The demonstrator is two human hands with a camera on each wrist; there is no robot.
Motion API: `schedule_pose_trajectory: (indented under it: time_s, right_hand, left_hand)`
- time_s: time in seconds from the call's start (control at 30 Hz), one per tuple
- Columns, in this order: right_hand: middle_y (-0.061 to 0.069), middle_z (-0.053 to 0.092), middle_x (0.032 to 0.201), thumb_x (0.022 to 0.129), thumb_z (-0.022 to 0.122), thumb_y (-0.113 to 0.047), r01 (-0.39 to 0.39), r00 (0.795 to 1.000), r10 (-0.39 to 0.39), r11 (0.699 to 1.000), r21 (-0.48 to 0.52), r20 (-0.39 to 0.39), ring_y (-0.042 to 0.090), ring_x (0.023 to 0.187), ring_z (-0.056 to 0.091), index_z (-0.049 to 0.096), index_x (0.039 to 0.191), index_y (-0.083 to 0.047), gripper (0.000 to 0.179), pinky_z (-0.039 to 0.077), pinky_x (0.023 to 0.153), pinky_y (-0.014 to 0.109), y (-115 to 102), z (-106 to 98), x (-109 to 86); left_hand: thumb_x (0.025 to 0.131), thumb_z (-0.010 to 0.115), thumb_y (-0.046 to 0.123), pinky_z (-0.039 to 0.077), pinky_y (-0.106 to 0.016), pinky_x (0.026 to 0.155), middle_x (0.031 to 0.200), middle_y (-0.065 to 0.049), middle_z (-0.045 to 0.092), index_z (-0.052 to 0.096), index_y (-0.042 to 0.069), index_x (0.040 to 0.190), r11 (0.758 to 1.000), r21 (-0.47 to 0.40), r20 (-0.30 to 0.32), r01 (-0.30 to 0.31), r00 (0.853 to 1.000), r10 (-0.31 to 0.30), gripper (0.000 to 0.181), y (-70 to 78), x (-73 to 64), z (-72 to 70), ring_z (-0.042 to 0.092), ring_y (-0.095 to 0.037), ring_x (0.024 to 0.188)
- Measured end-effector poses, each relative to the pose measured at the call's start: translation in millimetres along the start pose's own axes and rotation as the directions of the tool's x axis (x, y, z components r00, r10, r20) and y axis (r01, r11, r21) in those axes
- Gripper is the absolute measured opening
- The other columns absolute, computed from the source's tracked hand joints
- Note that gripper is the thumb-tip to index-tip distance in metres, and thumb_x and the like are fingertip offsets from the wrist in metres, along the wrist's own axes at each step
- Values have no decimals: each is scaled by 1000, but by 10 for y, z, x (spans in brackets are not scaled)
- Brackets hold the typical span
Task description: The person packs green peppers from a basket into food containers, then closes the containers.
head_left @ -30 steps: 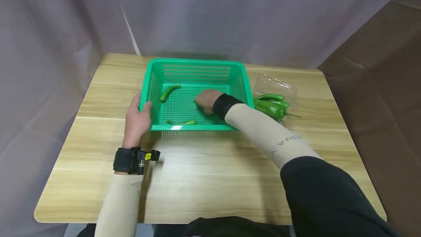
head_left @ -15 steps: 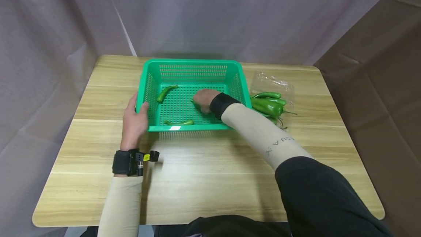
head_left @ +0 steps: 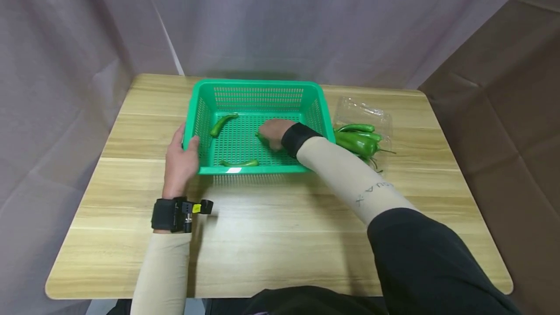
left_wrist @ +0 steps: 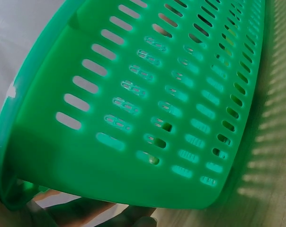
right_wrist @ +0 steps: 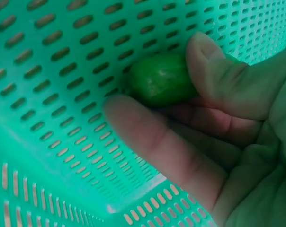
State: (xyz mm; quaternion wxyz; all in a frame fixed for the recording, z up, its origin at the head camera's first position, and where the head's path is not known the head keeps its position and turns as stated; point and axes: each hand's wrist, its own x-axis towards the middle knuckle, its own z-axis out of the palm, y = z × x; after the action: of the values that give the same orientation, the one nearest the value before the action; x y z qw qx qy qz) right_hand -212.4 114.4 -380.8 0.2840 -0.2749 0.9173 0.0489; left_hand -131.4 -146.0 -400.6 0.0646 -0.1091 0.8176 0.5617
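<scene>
A green plastic basket [head_left: 258,83] with slotted walls stands on the wooden table. At its left end my left hand [head_left: 180,165] grips the rim, thumb on the inner side and fingers outside; the left wrist view shows the slotted outer wall [left_wrist: 133,175]. Down inside, towards the basket's right half, is my right hand [head_left: 274,132]. In the right wrist view its thumb and fingers hold a green pepper [right_wrist: 162,81] against the basket floor. One curved green pepper [head_left: 223,124] lies at the basket's left, another [head_left: 239,163] along its front wall.
Right of the basket, several green peppers [head_left: 358,142] lie in a heap, partly behind the right forearm. A crumpled clear plastic bag [head_left: 360,109] is behind and under them. The wooden table [head_left: 271,242] ends at grey curtains [head_left: 280,18] at the back.
The view has shifted slightly. Both hands keep their places, the left at the basket's rim and the right on the pepper inside.
</scene>
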Motion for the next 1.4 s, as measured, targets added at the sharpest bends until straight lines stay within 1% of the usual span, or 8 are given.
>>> schedule_pose_trajectory:
  time_s: [0.13, 0.3, 0.4, 0.6, 0.9, 1.03, 1.23, 1.4]
  right_hand:
    - [0, 42, 79, 99, 56, 6, 2, 999, -3, 1000, 16, 35, 17, 74, 40, 45, 79, -15, 30, 38, 68, 30, 45, -21, -34]
    - [-1, 32, 76, 101, 52, 4, 21, 998, -25, 997, 74, 49, 16, 70, 35, 38, 78, -16, 33, 35, 67, 31, 126, -92, -135]
    - [-2, 27, 73, 101, 51, 3, 34, 999, -33, 994, 107, -12, 16, 67, 30, 37, 75, -16, 35, 33, 66, 33, 195, -197, -305]
    - [-4, 25, 68, 100, 58, -2, 39, 984, -10, 986, 163, -177, 14, 62, 26, 39, 70, -16, 38, 29, 63, 32, 436, -381, -878]
    - [-1, 33, 68, 101, 59, -3, -40, 939, 104, 979, 198, -329, 17, 61, 33, 43, 71, -12, 35, 35, 68, 34, 931, -397, -1672]
    - [1, 38, 66, 101, 57, -2, -105, 927, 177, 969, 226, -331, 18, 60, 35, 49, 73, -10, 30, 32, 63, 33, 1120, -353, -1931]
    - [7, 55, 71, 100, 58, -2, -195, 914, 280, 938, 288, -293, 20, 63, 52, 58, 79, -6, 21, 43, 64, 32, 1329, -272, -2250]
    - [14, 70, 84, 104, 57, -5, -248, 898, 367, 877, 410, -242, 23, 72, 69, 67, 106, 3, 13, 53, 65, 34, 1467, -171, -2456]
  left_hand:
    - [112, 41, 37, 44, -62, 113, 169, -13, 35, 18, 29, 168, 1000, 17, 7, 21, 1000, -21, 61, 6, -22, 3, 47, -40, 144]
    - [112, 41, 38, 45, -61, 111, 168, -15, 37, 18, 30, 168, 999, 35, 4, 29, 1000, -29, 62, 33, -36, -7, 49, -41, 142]
    - [112, 41, 38, 45, -62, 111, 167, -15, 38, 18, 29, 168, 999, 38, -1, 30, 1000, -30, 62, 62, -39, -23, 49, -41, 142]
    - [112, 41, 39, 43, -61, 113, 168, -13, 37, 18, 30, 168, 999, 32, 16, 31, 999, -31, 62, 83, -19, -22, 47, -39, 144]
    - [112, 39, 38, 41, -61, 115, 167, -14, 38, 19, 28, 168, 999, 38, 17, 27, 999, -28, 61, 72, -7, -43, 45, -38, 145]
    - [112, 39, 38, 40, -59, 116, 167, -14, 39, 19, 29, 168, 999, 32, 17, 33, 999, -34, 61, 59, 5, -42, 46, -36, 145]
    - [112, 39, 39, 36, -58, 121, 170, -12, 34, 16, 29, 169, 998, 3, 34, 56, 998, -56, 62, 52, 16, -34, 39, -35, 151]
    - [112, 38, 40, 36, -59, 121, 170, -12, 33, 16, 29, 169, 998, 8, 41, 63, 997, -63, 62, 62, 15, -41, 38, -35, 151]
